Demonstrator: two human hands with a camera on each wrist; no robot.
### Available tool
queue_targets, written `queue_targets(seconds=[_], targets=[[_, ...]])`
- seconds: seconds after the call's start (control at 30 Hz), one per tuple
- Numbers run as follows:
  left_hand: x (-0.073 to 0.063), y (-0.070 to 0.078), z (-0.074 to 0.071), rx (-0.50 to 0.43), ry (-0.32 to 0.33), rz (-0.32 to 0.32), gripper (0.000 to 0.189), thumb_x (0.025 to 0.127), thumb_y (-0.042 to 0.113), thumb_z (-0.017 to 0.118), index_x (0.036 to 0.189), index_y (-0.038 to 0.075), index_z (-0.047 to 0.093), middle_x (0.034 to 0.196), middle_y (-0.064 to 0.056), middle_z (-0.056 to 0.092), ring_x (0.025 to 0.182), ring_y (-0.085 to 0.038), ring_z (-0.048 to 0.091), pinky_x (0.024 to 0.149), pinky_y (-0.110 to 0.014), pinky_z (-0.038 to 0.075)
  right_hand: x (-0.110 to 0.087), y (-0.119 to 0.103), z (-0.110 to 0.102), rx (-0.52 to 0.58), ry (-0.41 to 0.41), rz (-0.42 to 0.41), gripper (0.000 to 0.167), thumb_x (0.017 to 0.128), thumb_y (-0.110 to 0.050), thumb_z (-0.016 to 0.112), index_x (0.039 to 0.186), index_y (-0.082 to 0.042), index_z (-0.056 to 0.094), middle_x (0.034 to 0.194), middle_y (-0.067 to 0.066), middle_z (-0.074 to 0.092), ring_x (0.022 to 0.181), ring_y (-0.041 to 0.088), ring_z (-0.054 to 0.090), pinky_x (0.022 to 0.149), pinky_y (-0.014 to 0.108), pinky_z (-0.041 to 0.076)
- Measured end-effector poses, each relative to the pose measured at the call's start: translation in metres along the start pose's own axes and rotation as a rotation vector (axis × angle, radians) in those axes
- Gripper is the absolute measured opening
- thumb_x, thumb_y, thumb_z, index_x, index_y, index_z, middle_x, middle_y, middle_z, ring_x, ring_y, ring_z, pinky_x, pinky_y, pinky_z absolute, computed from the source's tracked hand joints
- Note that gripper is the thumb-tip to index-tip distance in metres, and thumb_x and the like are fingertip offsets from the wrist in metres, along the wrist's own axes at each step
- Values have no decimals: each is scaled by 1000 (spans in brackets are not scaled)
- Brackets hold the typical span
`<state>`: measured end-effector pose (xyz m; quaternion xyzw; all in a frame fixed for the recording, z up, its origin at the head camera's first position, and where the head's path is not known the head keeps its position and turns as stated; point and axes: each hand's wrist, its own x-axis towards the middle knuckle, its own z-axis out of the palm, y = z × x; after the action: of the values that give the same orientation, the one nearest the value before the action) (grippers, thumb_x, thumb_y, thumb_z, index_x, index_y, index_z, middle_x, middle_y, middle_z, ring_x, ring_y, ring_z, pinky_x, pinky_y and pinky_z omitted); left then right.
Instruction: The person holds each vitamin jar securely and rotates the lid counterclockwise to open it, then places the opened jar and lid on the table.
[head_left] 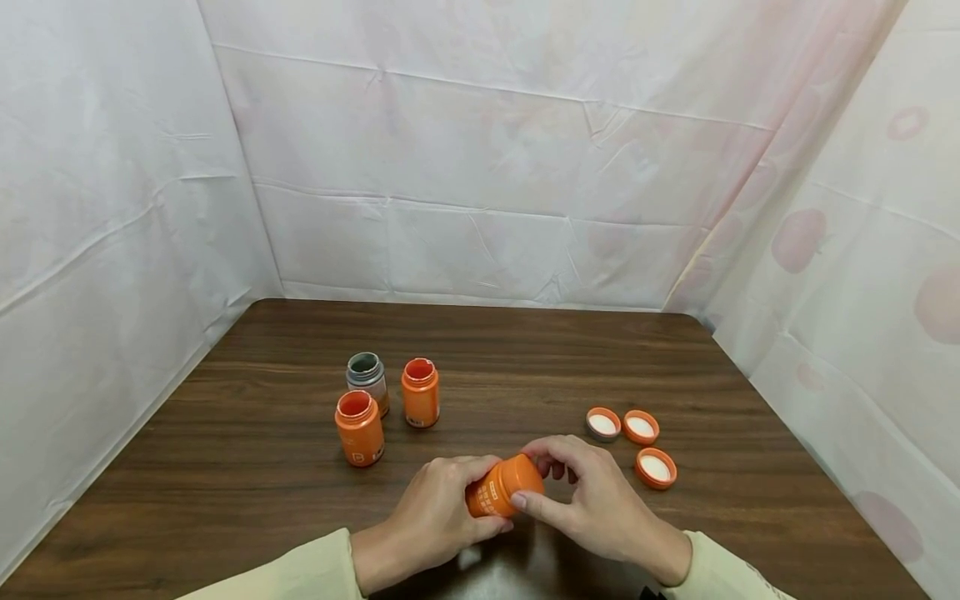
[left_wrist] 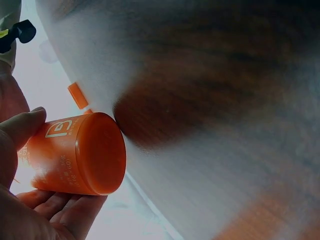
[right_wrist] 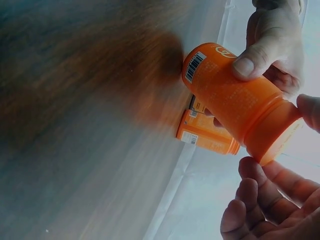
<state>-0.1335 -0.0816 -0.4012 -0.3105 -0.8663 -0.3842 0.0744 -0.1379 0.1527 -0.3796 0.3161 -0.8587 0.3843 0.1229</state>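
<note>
An orange plastic pill bottle, printed with pale text, is tilted with its cap toward the right in the head view. My left hand grips its body, thumb on one side and fingers round the other. The orange screw cap sits on the bottle's mouth, and my right hand pinches its rim between thumb and index finger. In the right wrist view the other right fingers curl beside the cap. The bottle's base faces the left wrist camera, close over the table.
On the left stand two uncapped orange bottles, one nearer and one farther, beside a grey uncapped bottle. Right of my hands lie three caps, a grey-sided one and two orange ones, white liners up, on the wooden table.
</note>
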Motion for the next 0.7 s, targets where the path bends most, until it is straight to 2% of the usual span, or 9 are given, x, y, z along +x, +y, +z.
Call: queue_targets(seconds=[0.4,0.53,0.7], targets=[[0,1,0,22,-3,2,49,77,26,93,120,15,72,108,5,73,90,-1,64,77,-24,54,0,0,-7,-5,-45,-72,39,87,-39,83,122,-28,69,95,-18,62,83,4,52,69,25,48],[0,1,-1,17,-2,9,48,77,25,93,120,16,72,107,5,73,89,-1,64,77,-23,54,0,0,-9,10,-59,-103,43,88,-36,83,127,-31,66,103,-19,64,86,4,52,71,26,48],[-1,1,0,21,3,14,48,77,25,93,120,17,72,106,6,73,88,0,63,76,-23,54,0,1,-10,29,-79,-152,50,87,-29,85,132,-28,64,115,-15,66,92,7,54,75,28,50]])
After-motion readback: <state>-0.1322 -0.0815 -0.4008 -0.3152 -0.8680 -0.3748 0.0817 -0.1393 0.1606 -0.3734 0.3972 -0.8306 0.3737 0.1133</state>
